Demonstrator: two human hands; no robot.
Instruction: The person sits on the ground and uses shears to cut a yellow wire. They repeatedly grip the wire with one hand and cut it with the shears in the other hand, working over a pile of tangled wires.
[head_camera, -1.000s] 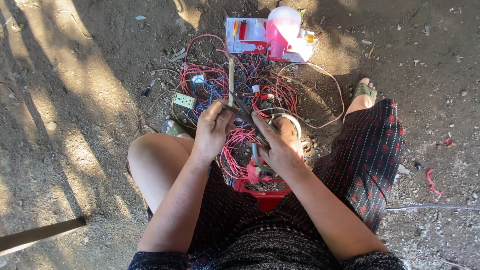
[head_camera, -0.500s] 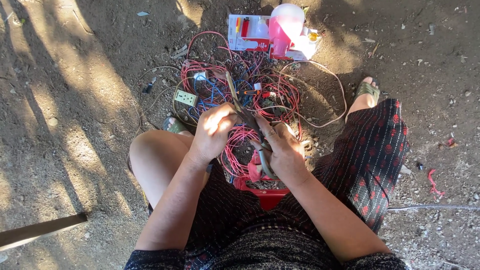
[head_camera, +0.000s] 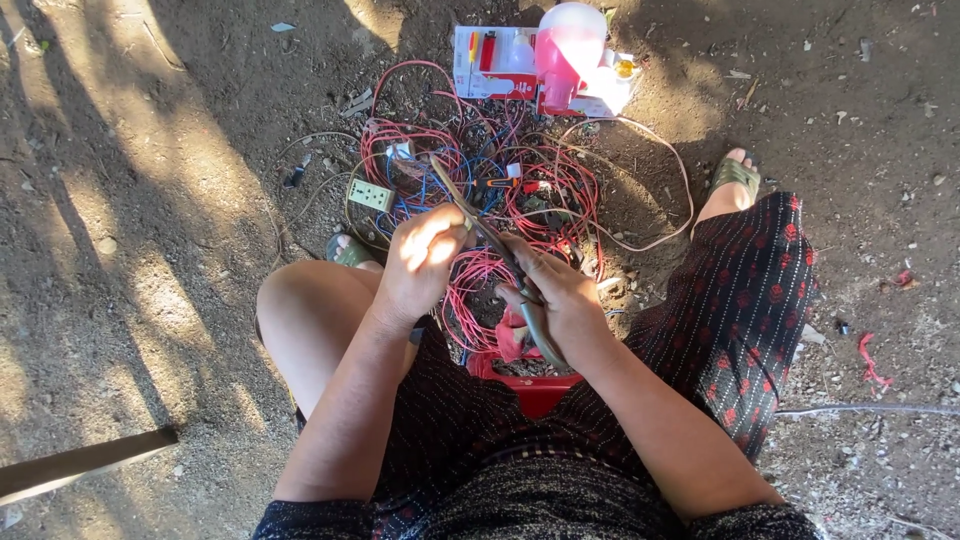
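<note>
I sit on the dirt with my knees apart over a tangle of red and blue wires. My right hand is shut on the grey handle of a long thin tool. The tool's narrow shaft slants up and to the left over the wires. My left hand is curled around the middle of that shaft, fingers closed; whether a wire is pinched with it is hidden. A red tub sits between my thighs just below the hands.
Beyond the wires stand a pink and white plastic bottle and a white box of small items. A green socket plate lies left of the pile. My sandalled foot is at right, a wooden stick at lower left.
The long tool has tipped from pointing straight away from me to slanting up-left. Both hands have stayed together over the wires, shifting slightly.
</note>
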